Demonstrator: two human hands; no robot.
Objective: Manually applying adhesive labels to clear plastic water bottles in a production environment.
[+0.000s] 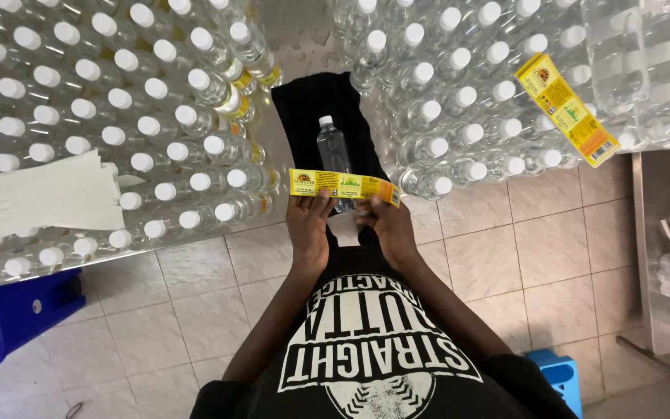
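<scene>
Hands, left (309,225) and right (388,226), pinching yellow label (344,187) ends over clear bottle (333,159) on black cloth (321,109); skewed wrap likely if misaligned.

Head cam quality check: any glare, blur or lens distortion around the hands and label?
Head view: wide-angle bend curves the rows of clear plastic white-capped bottles toward the edges; bright highlights wash out the shrink-wrapped packs at upper right; the yellow paper label strip held between left hand and right hand is sharp; the hands read dark, little shadow on the tiled floor.
</scene>
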